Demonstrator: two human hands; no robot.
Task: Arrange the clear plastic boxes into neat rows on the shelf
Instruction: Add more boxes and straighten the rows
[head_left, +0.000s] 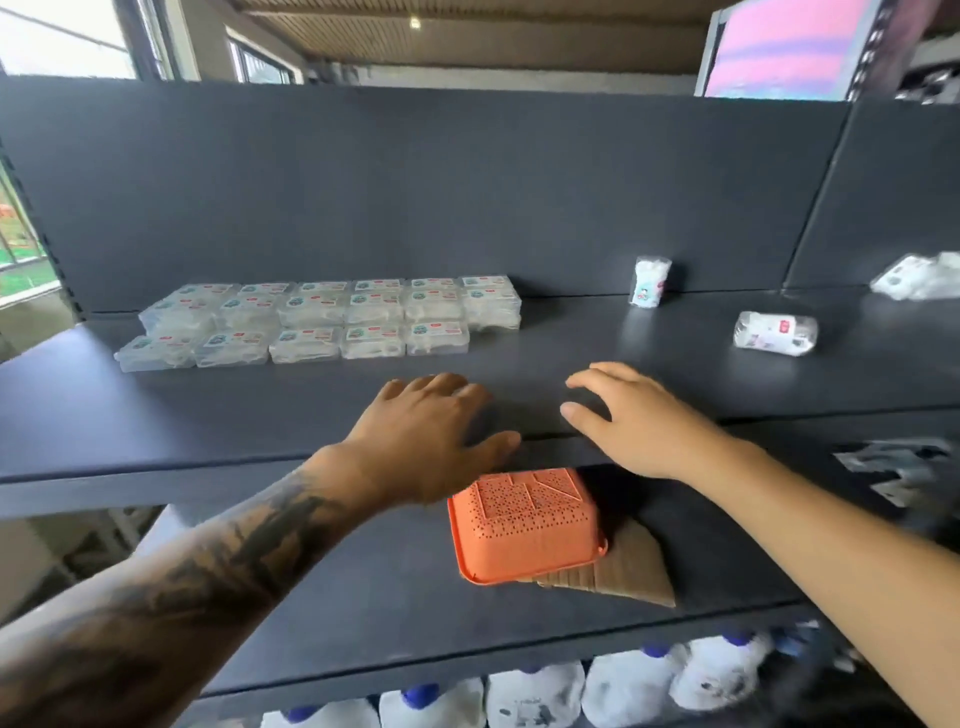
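Several clear plastic boxes with small labels stand in rows at the back left of the dark shelf, some stacked. My left hand hovers over the shelf's front edge, fingers loosely spread, holding nothing. My right hand is beside it to the right, fingers relaxed and empty. Both hands are well in front of the boxes and touch none of them.
Clear packets of white items lie on the right: one upright, one on its side, more at the far right. An upturned orange basket sits on cardboard on the lower shelf. White jugs stand below.
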